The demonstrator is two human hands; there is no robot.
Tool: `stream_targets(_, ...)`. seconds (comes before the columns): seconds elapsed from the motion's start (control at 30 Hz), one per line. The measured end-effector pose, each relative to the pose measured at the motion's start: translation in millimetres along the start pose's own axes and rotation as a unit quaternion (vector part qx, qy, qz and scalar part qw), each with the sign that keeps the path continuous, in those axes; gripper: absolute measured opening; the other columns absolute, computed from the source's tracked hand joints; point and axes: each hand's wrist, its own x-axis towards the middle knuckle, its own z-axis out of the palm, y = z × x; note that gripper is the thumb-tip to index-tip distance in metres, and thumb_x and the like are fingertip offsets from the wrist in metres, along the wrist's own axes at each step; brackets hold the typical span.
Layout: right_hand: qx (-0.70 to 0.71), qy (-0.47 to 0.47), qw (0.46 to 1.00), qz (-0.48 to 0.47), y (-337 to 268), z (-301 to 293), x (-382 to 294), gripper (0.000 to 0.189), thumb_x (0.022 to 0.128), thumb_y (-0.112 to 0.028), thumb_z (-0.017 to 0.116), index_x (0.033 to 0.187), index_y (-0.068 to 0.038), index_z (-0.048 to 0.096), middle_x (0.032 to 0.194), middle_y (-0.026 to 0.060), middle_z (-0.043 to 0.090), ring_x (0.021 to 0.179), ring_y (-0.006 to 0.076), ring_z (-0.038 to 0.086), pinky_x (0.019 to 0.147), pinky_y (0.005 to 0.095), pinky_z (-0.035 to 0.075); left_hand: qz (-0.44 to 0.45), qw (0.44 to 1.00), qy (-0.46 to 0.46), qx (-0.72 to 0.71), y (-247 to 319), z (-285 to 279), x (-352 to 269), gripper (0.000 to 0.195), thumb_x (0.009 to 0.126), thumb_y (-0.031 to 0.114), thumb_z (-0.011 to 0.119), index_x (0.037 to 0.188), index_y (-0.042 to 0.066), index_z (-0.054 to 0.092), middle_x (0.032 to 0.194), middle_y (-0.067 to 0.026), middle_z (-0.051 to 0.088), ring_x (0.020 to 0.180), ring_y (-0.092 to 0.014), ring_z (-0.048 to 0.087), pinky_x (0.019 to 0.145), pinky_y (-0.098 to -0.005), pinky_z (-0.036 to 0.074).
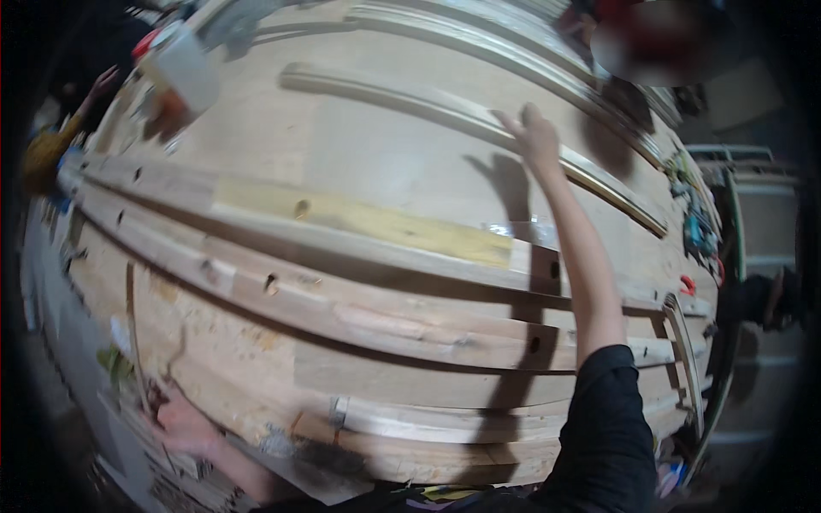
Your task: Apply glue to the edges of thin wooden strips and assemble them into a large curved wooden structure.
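Observation:
At the lower left, my left hand (186,423) is closed around a thin stick (136,333) that points away from me; blur hides the grip's details. My right arm reaches across the wooden beams. Over a long pale wooden strip (410,109), my right hand (537,141) has fingers spread and holds nothing. Its shadow falls on the board surface beside it, and I cannot tell whether a fingertip touches the strip. Between my hands lie two long wooden beams with dark holes, the farther beam (359,224) partly yellow and the nearer beam (391,320) plain.
A translucent plastic jug (183,70) stands at the far left, near another person's hand (106,80). Bundled wooden strips (487,48) lie along the far side, with another person beyond. A teal power tool (698,231) rests at the right edge. Shorter timbers (417,420) lie close to me.

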Motion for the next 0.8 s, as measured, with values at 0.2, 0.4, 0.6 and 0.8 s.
stream_targets(0.2,-0.045,0.010,0.999,0.008,8,13,1,0.062,0.068,-0.065,0.060,0.075,-0.004,0.053,0.057,0.0158,0.058,0.056,0.0326,0.061,0.050,0.0404,0.048,-0.081,0.964,-0.247,-0.058,-12,0,6,0.041,0.092,0.021,0.035,0.125,-0.004,0.041,0.128,-0.0207,0.044,0.119,-0.031,0.041,0.108,-0.0477,0.019)
stream_targets(0.4,0.016,0.017,0.998,0.053,11,21,-4,0.057,0.083,-0.059,0.043,0.084,-0.003,0.052,0.063,0.0206,0.060,0.065,0.0371,0.061,0.059,0.0452,0.047,-0.081,0.964,-0.248,-0.053,-7,-8,7,0.042,0.092,0.020,0.035,0.125,-0.006,0.039,0.130,-0.0218,0.040,0.121,-0.030,0.037,0.109,-0.0465,0.017)
stream_targets(0.6,0.024,0.079,0.994,0.074,23,36,-2,0.051,0.091,-0.051,0.030,0.092,-0.003,0.048,0.067,0.0231,0.060,0.068,0.0418,0.059,0.060,0.0503,0.044,-0.080,0.966,-0.239,-0.058,-6,-3,5,0.044,0.092,0.022,0.035,0.128,-0.002,0.037,0.133,-0.0199,0.038,0.123,-0.032,0.033,0.109,-0.0452,0.017)
stream_targets(0.8,0.072,0.026,0.987,0.140,1,17,-7,0.052,0.087,-0.053,0.039,0.087,-0.003,0.051,0.067,0.0212,0.061,0.068,0.0391,0.060,0.060,0.0480,0.045,-0.104,0.952,-0.284,-0.047,10,-37,10,0.048,0.092,0.025,0.033,0.133,-0.001,0.029,0.139,-0.0181,0.029,0.128,-0.032,0.025,0.111,-0.0453,0.011)
